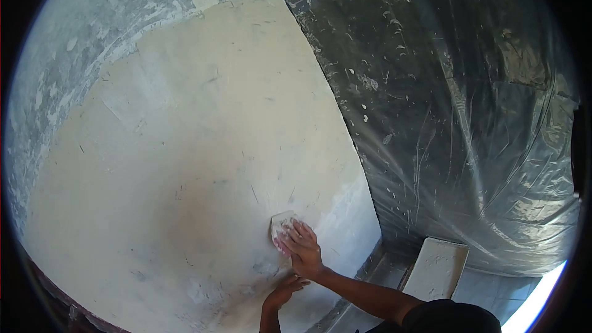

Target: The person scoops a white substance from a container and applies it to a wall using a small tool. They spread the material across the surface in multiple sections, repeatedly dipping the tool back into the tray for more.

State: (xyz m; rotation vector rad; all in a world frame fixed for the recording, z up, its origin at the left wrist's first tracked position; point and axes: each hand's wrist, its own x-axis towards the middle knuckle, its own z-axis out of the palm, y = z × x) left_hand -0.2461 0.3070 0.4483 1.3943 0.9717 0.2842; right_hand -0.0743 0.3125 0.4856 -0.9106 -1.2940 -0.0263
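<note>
My right hand lies over a pink pad coated with white dust, pressing it against the plastered wall. The fingers spread across the pad's right side and hide part of it. Just below and left of the right wrist is my left hand, holding nothing visible. Its fingers reach to the right, loosely bent and close to the wall. The wall is cream in the middle and whiter near the pad, with small dark scratches and grey smudges.
Dark plastic sheeting with white splashes hangs along the wall's right edge. A shallow white-smeared tray sits at the lower right. Rough grey, patchy plaster borders the cream area at the upper left.
</note>
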